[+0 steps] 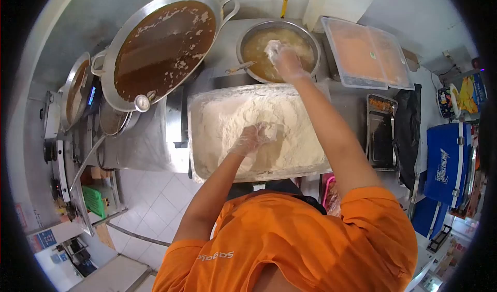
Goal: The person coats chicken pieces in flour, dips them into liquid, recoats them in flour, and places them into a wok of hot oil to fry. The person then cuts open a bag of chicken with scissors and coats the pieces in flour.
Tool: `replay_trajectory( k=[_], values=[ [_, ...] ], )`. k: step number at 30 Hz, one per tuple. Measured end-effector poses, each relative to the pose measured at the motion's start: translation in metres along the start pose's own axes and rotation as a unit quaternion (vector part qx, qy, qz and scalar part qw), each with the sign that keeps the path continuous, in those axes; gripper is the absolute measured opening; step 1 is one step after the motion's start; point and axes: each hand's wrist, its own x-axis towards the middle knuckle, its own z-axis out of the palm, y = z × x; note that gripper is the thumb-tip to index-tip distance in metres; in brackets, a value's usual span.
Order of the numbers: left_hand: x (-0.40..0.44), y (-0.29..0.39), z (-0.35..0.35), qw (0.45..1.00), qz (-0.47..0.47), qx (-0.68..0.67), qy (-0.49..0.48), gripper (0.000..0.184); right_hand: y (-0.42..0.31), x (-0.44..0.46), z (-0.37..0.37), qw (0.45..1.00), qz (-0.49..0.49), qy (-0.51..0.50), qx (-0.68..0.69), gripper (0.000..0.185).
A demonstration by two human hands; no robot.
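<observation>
Flour [300, 117] met our left hand [250, 139]; past the tray [195, 136]'s far edge our right hand [290, 64] overhung the bowl [317, 52]; finger closure we couldn't tell.

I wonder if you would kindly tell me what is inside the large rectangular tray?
Heaped pale flour, partly hidden by the gloved left hand; anything buried beneath its surface cannot be seen.

A hand could pass over the left end of the flour tray [199, 117]. The right forearm [331, 123] bars its right side, and a utensil [241, 67] juts left from the bowl [240, 48]
</observation>
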Motion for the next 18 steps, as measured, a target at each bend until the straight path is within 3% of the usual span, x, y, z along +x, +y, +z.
replay_trajectory(
  k=[1,4,7,8,9,10,11,13,14,16,17,18],
  values=[
    [-0.012,0.021,-0.010,0.995,0.016,0.094,0.024,0.050,-0.015,-0.021,0.000,0.999,0.034,-0.011,0.028,0.024],
    [-0.006,-0.012,-0.006,0.988,0.081,-0.127,-0.008,0.065,-0.070,-0.119,-0.016,0.988,0.092,-0.108,0.061,0.035],
    [-0.014,-0.003,0.002,0.967,0.188,-0.169,0.041,0.070,-0.062,-0.196,0.010,0.857,0.338,-0.240,0.305,0.029],
    [-0.022,0.010,-0.002,0.989,0.096,-0.115,0.016,0.068,-0.060,-0.206,0.006,0.815,0.384,-0.238,0.364,0.028],
    [-0.044,0.065,-0.021,0.998,0.005,-0.060,-0.007,0.066,-0.060,-0.209,0.000,0.767,0.425,-0.234,0.420,0.028],
    [-0.060,0.094,-0.033,0.996,-0.087,-0.002,-0.030,0.065,-0.059,-0.214,-0.004,0.810,0.401,-0.219,0.367,0.028],
    [-0.060,0.077,-0.034,0.991,-0.010,0.112,-0.067,0.060,-0.055,-0.218,-0.006,0.850,0.374,-0.201,0.313,0.029],
    [-0.054,0.014,-0.025,0.923,0.143,0.330,-0.138,0.050,-0.047,-0.230,0.003,0.919,0.284,-0.206,0.181,0.030],
    [-0.049,-0.005,-0.019,0.913,0.140,0.361,-0.130,0.046,-0.035,-0.240,0.023,0.944,0.217,-0.228,0.102,0.031],
    [-0.046,-0.002,-0.018,0.889,0.135,0.422,-0.114,0.039,-0.039,-0.243,0.025,0.951,0.120,-0.286,0.003,0.034],
    [-0.043,-0.001,-0.022,0.877,0.075,0.446,-0.160,0.044,-0.046,-0.250,0.028,0.941,0.090,-0.326,-0.016,0.036],
    [-0.053,0.047,-0.038,0.860,0.013,0.466,-0.207,0.049,-0.056,-0.253,0.023,0.927,0.061,-0.368,-0.034,0.037]
  ],
)
